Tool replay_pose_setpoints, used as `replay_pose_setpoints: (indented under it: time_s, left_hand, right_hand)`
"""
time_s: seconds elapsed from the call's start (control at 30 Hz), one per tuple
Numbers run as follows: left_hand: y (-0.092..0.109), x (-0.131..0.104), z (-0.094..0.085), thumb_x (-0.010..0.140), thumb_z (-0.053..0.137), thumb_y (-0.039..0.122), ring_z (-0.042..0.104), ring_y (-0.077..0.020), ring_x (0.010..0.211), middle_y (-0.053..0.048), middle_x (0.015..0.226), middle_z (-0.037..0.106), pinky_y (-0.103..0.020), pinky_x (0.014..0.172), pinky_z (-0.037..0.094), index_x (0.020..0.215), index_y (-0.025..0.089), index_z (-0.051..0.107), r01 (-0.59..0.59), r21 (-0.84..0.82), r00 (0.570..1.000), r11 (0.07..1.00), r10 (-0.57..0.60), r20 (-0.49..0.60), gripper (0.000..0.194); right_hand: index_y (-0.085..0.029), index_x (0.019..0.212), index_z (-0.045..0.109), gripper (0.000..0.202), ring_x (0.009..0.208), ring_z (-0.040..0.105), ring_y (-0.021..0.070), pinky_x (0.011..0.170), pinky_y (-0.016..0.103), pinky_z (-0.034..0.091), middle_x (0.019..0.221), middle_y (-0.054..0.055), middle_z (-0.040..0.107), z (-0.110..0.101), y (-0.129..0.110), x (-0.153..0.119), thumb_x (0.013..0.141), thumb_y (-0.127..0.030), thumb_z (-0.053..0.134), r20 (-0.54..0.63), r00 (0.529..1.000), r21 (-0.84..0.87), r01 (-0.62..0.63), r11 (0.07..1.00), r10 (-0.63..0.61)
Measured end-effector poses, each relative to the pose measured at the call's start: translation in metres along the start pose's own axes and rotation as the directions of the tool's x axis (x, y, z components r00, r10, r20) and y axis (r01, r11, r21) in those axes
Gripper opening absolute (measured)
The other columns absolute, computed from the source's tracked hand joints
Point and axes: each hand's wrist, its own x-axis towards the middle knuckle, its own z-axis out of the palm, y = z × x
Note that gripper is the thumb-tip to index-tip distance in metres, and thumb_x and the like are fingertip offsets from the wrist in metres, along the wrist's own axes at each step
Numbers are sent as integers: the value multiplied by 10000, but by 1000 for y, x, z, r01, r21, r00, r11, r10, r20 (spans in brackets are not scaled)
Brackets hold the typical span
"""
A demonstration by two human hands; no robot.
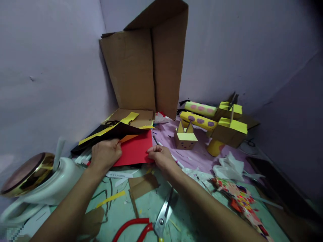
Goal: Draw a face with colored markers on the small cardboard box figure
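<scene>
A sheet of red paper (136, 148) lies in the middle, under a raised layer of black paper (118, 130) and an orange sheet (129, 137). At its left side my left hand (107, 153) is closed on the edge of the orange and black sheets. The thumb and fingers of my right hand (161, 156) pinch the red paper's right edge. Yellow paper strips (130, 117) rest on top of the stack. Below my hands lie red-handled scissors (161, 220), their blades partly hidden by my right forearm, and a brown cardboard scrap (143, 185).
A large cardboard box (136, 67) stands against the wall. Yellow cardboard animal figures (199, 119) and a small eared box (186, 140) are at right, near crumpled tissue (230, 167). A white teapot-like vessel (59, 181) with a gold-rimmed lid (30, 174) stands left.
</scene>
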Motion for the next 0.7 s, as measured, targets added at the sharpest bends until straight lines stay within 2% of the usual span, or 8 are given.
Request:
replay_pose_setpoints:
  time_s: [0.17, 0.27, 0.33, 0.43, 0.57, 0.63, 0.7]
  left_hand:
    - [-2, -1, 0, 892, 404, 344, 733, -332, 893, -124, 883, 790, -351, 657, 459, 924, 207, 773, 0, 2, 1000, 1000, 0, 8, 395]
    - [-4, -1, 1, 894, 412, 340, 733, -323, 890, -122, 880, 790, -345, 650, 448, 900, 205, 771, -13, -8, 1000, 1000, 13, 11, 384]
    - [-5, -2, 2, 897, 417, 324, 732, -314, 903, -116, 894, 791, -341, 653, 444, 912, 208, 769, -21, -19, 1000, 1000, 21, 10, 371]
    - [-8, -2, 1, 898, 429, 303, 731, -297, 909, -108, 909, 794, -332, 660, 446, 928, 212, 767, -32, -39, 999, 999, 32, 15, 351]
    - [-10, -1, 1, 914, 427, 316, 733, -284, 885, -105, 890, 794, -328, 662, 450, 907, 212, 765, -48, -72, 998, 996, 50, 26, 353]
    - [-11, 0, 0, 924, 422, 328, 734, -289, 882, -113, 895, 794, -333, 667, 453, 918, 206, 765, -52, -85, 998, 995, 54, 25, 365]
    - [-11, 0, -1, 928, 421, 330, 735, -289, 884, -115, 905, 794, -334, 672, 455, 939, 204, 765, -54, -96, 998, 994, 57, 23, 367]
  right_hand:
    - [-147, 718, 643, 96, 450, 519, 83, 432, 181, 397, 525, -61, 561, -16, 13, 7, 690, -68, 690, -31, 995, -74, 89, 993, -91]
    - [-169, 719, 650, 149, 449, 509, 100, 426, 187, 350, 499, -67, 543, -28, 22, 12, 611, -66, 646, -63, 988, -135, 130, 982, -139]
    - [-174, 772, 661, 204, 450, 503, 107, 423, 191, 333, 502, -71, 532, -35, 24, 12, 597, -76, 627, -85, 983, -166, 145, 975, -160]
    - [-171, 958, 661, 365, 455, 510, 113, 415, 188, 335, 542, -70, 542, -42, 21, 10, 606, -86, 617, -119, 978, -185, 150, 971, -174]
    - [-138, 1265, 531, 591, 469, 578, 148, 396, 216, 429, 638, -38, 604, -40, 17, 9, 680, -137, 613, -117, 985, -158, 109, 981, -128]
    - [-121, 1312, 487, 624, 485, 620, 179, 384, 252, 480, 677, -12, 633, -35, 17, 11, 705, -171, 624, -93, 991, -141, 86, 986, -100]
    - [-115, 1278, 510, 604, 459, 623, 193, 370, 274, 500, 637, -15, 629, -29, 18, 13, 690, -163, 642, -70, 994, -133, 73, 988, -83]
